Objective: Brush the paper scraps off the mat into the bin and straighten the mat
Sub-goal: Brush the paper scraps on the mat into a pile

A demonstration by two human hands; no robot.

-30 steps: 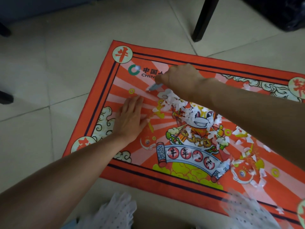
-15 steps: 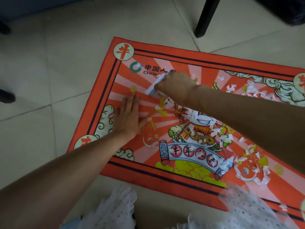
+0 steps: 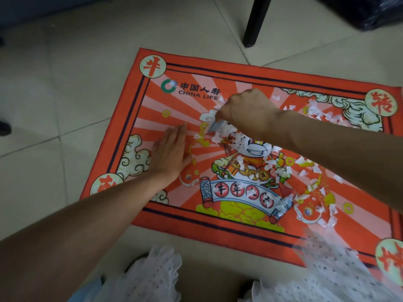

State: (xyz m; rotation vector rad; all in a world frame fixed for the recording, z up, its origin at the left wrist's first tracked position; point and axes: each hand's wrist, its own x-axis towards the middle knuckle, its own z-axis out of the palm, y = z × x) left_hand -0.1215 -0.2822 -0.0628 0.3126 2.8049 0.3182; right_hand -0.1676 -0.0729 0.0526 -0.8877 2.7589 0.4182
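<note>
A red-orange printed mat (image 3: 239,232) lies askew on the tiled floor. White paper scraps (image 3: 235,140) are heaped at its middle, and more scraps (image 3: 322,114) are scattered toward its right side. My left hand (image 3: 172,153) presses flat on the mat's left part, fingers together. My right hand (image 3: 248,110) is closed around a small pale brush (image 3: 214,126), whose tip touches the left edge of the scrap heap. A black bag (image 3: 370,12), possibly the bin, sits at the top right corner.
A black furniture leg (image 3: 255,22) stands on the tiles just beyond the mat's far edge. White dotted fabric (image 3: 152,277) of my clothing covers the bottom of the view. Dark objects sit at the left edge.
My right hand has swept the brush down and rightward from near the printed logo to the scrap heap. The scraps are pushed toward the centre. The left hand stays pressed in place.
</note>
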